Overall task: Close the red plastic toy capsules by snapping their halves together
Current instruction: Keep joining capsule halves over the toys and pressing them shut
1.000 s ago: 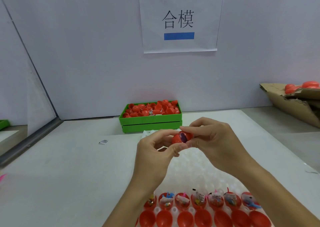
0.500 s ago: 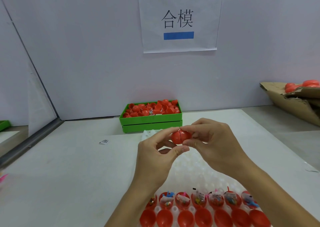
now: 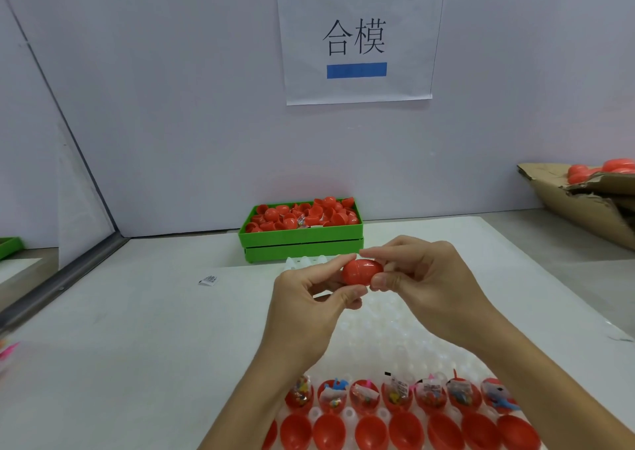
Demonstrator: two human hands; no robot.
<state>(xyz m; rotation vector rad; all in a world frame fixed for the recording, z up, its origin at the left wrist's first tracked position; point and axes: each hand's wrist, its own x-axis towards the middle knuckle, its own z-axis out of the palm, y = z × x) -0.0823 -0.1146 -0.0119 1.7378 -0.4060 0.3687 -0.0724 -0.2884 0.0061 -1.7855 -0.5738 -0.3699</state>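
A red toy capsule [image 3: 361, 271] is held in the air above the table, its two halves joined with a thin seam showing. My left hand [image 3: 311, 307] pinches its left end between thumb and forefinger. My right hand [image 3: 422, 286] pinches the right end the same way. Below, a white moulded tray [image 3: 385, 332] carries a row of open red halves with small toys inside [image 3: 398, 394] and a nearer row of hollow red halves [image 3: 371, 432].
A green bin [image 3: 302, 240] heaped with red capsule halves stands at the back by the wall. A torn cardboard box [image 3: 584, 205] with red capsules lies at the right. A small white packet [image 3: 209, 280] lies on the table to the left.
The halves were apart with a purple toy showing between them; they have come together and the capsule now looks closed. Both hands stayed at about the same spot.
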